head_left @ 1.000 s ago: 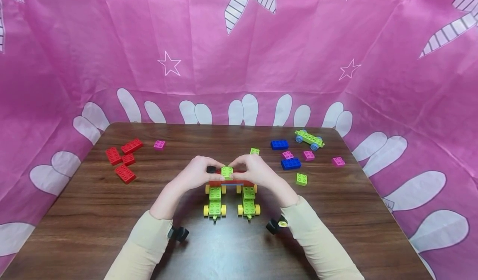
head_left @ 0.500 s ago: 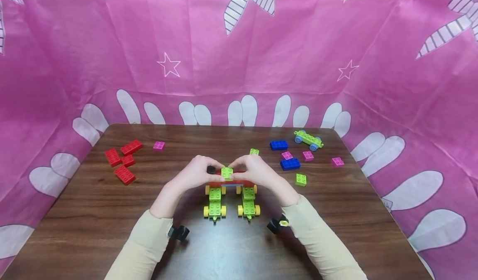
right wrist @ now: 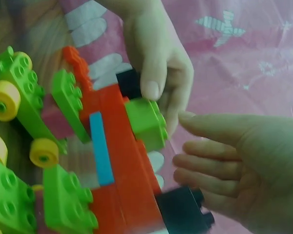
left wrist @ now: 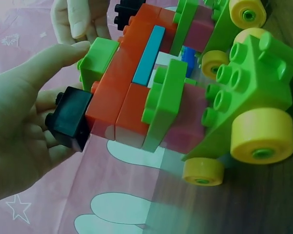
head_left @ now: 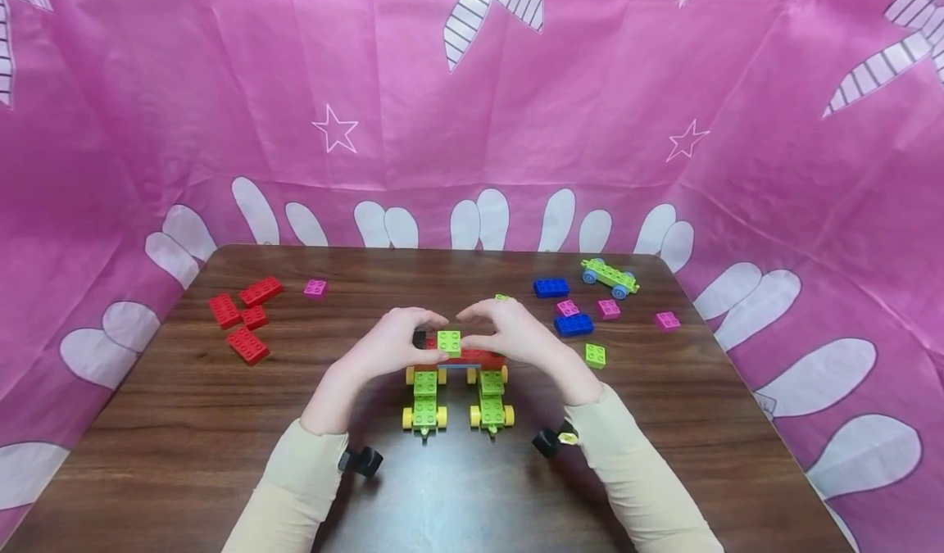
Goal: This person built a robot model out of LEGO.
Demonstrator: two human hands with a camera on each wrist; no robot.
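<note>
A toy-brick build stands mid-table: red bricks (head_left: pixel 483 359) span two green wheeled bases (head_left: pixel 424 405) with yellow wheels. On top sits a lime-green brick (head_left: pixel 449 343). My left hand (head_left: pixel 391 344) is beside that brick, thumb at its near left edge; in the left wrist view its fingers are spread behind a black brick (left wrist: pixel 71 117). Apart from the green brick, my right hand (head_left: pixel 509 332) hovers on the right with relaxed fingers and holds nothing. A light-blue strip (right wrist: pixel 101 148) lies along the red part. The build's far side is partly hidden by the hands.
Several red bricks (head_left: pixel 247 345) and a pink brick (head_left: pixel 315 288) lie at the left. At the right are blue bricks (head_left: pixel 574 324), pink bricks (head_left: pixel 608 309), a green brick (head_left: pixel 595 355) and a green wheeled base (head_left: pixel 610 277) with blue wheels. Another green brick is mostly hidden behind my right hand.
Both hands held the lime-green brick before. The right fingers have come off it and moved right; the left fingers have loosened. The brick stays on top of the build.
</note>
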